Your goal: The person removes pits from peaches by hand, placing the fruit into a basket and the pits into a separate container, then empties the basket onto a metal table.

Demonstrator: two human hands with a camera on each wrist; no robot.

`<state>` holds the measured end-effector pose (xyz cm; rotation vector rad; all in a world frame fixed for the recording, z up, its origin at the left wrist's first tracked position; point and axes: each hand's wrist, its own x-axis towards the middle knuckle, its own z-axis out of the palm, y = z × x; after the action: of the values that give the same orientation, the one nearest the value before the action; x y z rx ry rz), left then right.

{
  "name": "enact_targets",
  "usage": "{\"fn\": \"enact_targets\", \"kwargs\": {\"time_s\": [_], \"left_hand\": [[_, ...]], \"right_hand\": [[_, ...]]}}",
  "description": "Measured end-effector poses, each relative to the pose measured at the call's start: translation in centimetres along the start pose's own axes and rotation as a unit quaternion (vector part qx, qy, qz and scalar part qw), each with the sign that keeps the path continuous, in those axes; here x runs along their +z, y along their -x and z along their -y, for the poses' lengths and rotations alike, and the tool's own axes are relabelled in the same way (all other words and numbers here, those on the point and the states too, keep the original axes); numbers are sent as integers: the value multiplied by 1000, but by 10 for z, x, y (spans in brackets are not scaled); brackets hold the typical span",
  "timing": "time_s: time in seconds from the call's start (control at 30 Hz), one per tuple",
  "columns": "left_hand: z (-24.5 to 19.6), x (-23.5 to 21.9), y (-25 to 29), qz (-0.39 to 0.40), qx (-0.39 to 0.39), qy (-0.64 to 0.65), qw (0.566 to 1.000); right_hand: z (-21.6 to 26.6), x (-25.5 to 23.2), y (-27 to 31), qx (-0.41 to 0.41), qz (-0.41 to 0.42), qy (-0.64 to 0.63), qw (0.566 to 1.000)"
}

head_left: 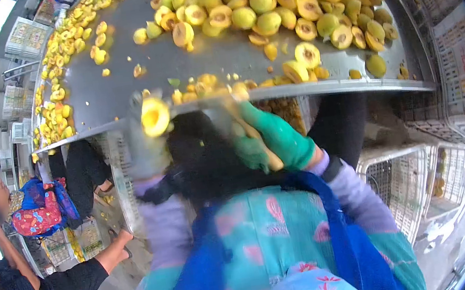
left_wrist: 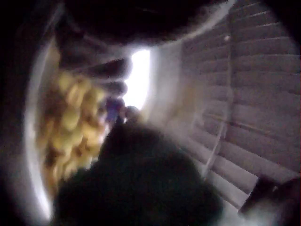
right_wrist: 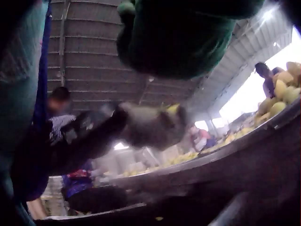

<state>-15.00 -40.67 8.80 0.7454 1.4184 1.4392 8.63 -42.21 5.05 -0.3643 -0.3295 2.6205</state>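
In the head view my left hand (head_left: 149,147), in a blurred grey-white glove, holds a yellow fruit half (head_left: 155,116) with its hollow facing up, at the table's near edge. My right hand (head_left: 281,138), in a green glove, grips a wooden handle (head_left: 256,137) below that edge; whatever the handle ends in is blurred. The right wrist view shows the green-gloved right hand (right_wrist: 176,40) above and the grey-gloved left hand (right_wrist: 149,126) with a bit of yellow fruit (right_wrist: 173,109) at its fingers. A dark shape fills the lower left wrist view, its details unclear.
A metal table (head_left: 198,64) bears a heap of fruit (head_left: 266,2) at the back right and yellow halves (head_left: 58,103) along its left side. White crates (head_left: 396,182) stand at the right. Another person (head_left: 57,285) is at the left.
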Motion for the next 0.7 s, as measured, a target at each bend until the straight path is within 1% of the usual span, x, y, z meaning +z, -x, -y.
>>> {"fn": "enact_targets", "kwargs": {"time_s": [0.03, 0.07, 0.1, 0.13, 0.17, 0.2, 0.27, 0.3, 0.33, 0.37, 0.4, 0.43, 0.5, 0.53, 0.57, 0.6, 0.63, 0.7], "left_hand": [[-2, -35, -26, 4, 25, -244, 970], [-4, -69, -52, -4, 51, -472, 880], [-14, -55, -57, -8, 100, -481, 871], [-22, -34, -80, -13, 153, -483, 862], [-31, -3, -99, -2, 169, -506, 846], [-35, 27, -120, 11, 183, -529, 829], [-3, 58, -186, -2, 210, -585, 783], [15, 66, -210, 64, 155, -602, 781], [18, 80, -213, 130, 99, -615, 772], [21, 85, -213, 139, 149, -646, 736], [25, 86, -209, 166, 153, -628, 744], [22, 88, -197, 189, 155, -612, 752], [21, 82, -178, 216, 159, -591, 761], [18, 77, -158, 246, 115, -467, 841], [11, 75, -132, 269, 70, -332, 902], [7, 73, -108, 282, 25, -186, 941], [5, 73, -91, 272, 85, -221, 933], [4, 76, -63, 253, 205, -283, 902]], "right_hand": [[-7, -38, -3, 23, -12, -96, 995], [-14, -52, -5, 33, -60, -61, 996], [-27, -61, -4, 50, -113, -32, 992], [-29, -65, -4, 64, -167, 4, 984], [-27, -63, -4, 19, -162, 138, 977], [-26, -60, -3, -25, -155, 268, 951], [-13, -46, -3, -64, -169, 353, 918], [-4, -33, -1, -57, -195, 308, 930], [3, -26, 0, -50, -220, 261, 939], [7, -32, -2, -192, -216, 435, 853], [5, -42, -4, -316, -198, 584, 721], [4, -48, -8, -421, -165, 701, 552], [18, -43, -22, -408, -215, 701, 544], [26, -38, -31, -402, -238, 698, 542], [34, -33, -40, -408, -234, 726, 502], [43, -28, -47, -415, -228, 753, 458], [46, -23, -52, -422, -221, 779, 408], [38, -20, -60, -421, -236, 782, 394]]}}
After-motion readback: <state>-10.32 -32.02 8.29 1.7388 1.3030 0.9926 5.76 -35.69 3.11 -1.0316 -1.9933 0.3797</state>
